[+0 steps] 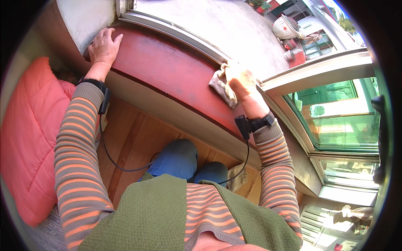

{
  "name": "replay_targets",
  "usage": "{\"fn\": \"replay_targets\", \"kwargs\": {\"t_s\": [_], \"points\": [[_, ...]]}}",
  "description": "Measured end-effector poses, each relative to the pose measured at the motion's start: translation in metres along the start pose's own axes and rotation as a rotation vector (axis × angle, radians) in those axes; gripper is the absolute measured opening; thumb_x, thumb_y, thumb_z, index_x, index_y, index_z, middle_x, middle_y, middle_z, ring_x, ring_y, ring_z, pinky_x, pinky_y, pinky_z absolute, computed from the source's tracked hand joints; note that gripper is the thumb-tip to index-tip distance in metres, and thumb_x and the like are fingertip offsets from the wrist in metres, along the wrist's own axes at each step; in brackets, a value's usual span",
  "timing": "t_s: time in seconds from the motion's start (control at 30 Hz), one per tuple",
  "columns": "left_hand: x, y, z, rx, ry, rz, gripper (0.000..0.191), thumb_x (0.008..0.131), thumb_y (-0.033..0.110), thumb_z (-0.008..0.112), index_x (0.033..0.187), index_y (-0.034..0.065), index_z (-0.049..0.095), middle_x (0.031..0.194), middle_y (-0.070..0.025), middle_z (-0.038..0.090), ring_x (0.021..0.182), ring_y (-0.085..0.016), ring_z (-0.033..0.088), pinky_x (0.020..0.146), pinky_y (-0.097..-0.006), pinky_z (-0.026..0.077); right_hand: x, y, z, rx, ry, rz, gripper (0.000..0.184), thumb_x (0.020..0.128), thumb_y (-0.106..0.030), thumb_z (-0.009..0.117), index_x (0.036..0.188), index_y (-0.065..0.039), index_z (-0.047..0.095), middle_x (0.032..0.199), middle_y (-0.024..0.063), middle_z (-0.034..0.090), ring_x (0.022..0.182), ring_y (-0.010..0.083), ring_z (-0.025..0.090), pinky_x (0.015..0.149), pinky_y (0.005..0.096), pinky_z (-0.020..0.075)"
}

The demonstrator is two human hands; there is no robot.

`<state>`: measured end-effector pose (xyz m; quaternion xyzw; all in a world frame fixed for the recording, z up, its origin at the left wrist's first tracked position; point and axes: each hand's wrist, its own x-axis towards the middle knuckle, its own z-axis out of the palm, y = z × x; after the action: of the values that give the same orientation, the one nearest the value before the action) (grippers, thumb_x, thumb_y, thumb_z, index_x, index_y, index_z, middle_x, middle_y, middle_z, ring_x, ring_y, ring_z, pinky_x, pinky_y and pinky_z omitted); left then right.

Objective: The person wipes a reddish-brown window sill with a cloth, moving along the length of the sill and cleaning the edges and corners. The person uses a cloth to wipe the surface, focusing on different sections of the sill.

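Observation:
A red painted windowsill [163,66] runs across in front of me, under an open window. My left hand [104,45] rests on its far left end, beside the white wall, with the fingers apart and nothing held. Over at the right, my right hand [240,77] grips a crumpled, greyish cloth [223,86] against the sill, close to the metal window track [188,31]. Bright sunlight washes out part of the right hand, so its fingers are hard to make out. Part of the cloth hangs down from the hand across the sill.
A pink quilted item [34,144] lies at my left. Cables hang from black wrist straps on both arms. Another cloth [237,177] lies on the wooden floor [125,138] by my knees. A glazed window sash [339,116] stands at the right; a large pot [285,27] is outside.

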<state>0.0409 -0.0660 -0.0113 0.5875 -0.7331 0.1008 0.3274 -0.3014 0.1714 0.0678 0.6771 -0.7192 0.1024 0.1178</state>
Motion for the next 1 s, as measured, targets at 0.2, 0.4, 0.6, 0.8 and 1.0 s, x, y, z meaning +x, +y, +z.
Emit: {"fn": "replay_targets", "kwargs": {"t_s": [0.2, 0.4, 0.6, 0.8, 1.0], "points": [[-0.003, 0.002, -0.007, 0.065, -0.074, -0.017, 0.048, 0.082, 0.052, 0.055, 0.118, 0.0193, 0.055, 0.128, -0.0025, 0.050, 0.118, -0.027, 0.046, 0.095, -0.0463, 0.038, 0.052, -0.037, 0.029, -0.028, 0.000, -0.064, 0.015, 0.080, -0.016, 0.054, 0.082, -0.012, 0.068, 0.080, 0.0135, 0.066, 0.075, 0.0293, 0.064, 0.067, 0.0374, 0.0510], [-0.004, 0.002, -0.008, 0.029, -0.077, 0.000, 0.049, 0.082, 0.052, 0.056, 0.118, 0.0186, 0.055, 0.128, -0.0031, 0.050, 0.118, -0.026, 0.047, 0.095, -0.0463, 0.037, 0.004, 0.016, 0.005, 0.531, -0.196, 0.156, 0.019, 0.087, -0.015, 0.050, 0.097, -0.006, 0.063, 0.093, 0.0109, 0.064, 0.086, 0.0256, 0.060, 0.077, 0.0334, 0.0467], [-0.005, 0.007, -0.009, 0.020, -0.112, -0.011, 0.049, 0.082, 0.050, 0.056, 0.119, 0.0182, 0.054, 0.130, -0.0028, 0.049, 0.119, -0.025, 0.045, 0.097, -0.0458, 0.034, 0.033, -0.020, 0.020, 0.008, 0.015, -0.110, 0.018, 0.086, -0.018, 0.049, 0.084, -0.007, 0.064, 0.081, 0.0135, 0.065, 0.075, 0.0315, 0.062, 0.070, 0.0377, 0.0507], [-0.006, 0.006, -0.014, -0.001, -0.103, -0.049, 0.050, 0.083, 0.051, 0.054, 0.121, 0.0190, 0.051, 0.129, -0.0019, 0.049, 0.117, -0.026, 0.047, 0.096, -0.0444, 0.036, 0.131, -0.112, 0.044, -0.045, -0.045, -0.192, 0.016, 0.083, -0.017, 0.050, 0.084, -0.005, 0.061, 0.075, 0.0178, 0.064, 0.069, 0.0360, 0.064, 0.064, 0.0450, 0.0519], [-0.006, 0.007, -0.016, -0.026, -0.095, -0.057, 0.048, 0.083, 0.050, 0.055, 0.120, 0.0189, 0.052, 0.128, -0.0016, 0.050, 0.117, -0.026, 0.047, 0.095, -0.0443, 0.036, 0.108, -0.081, 0.041, -0.027, -0.113, -0.125, 0.017, 0.082, -0.013, 0.050, 0.088, -0.005, 0.063, 0.080, 0.0176, 0.066, 0.076, 0.0341, 0.065, 0.070, 0.0432, 0.0519]]}}
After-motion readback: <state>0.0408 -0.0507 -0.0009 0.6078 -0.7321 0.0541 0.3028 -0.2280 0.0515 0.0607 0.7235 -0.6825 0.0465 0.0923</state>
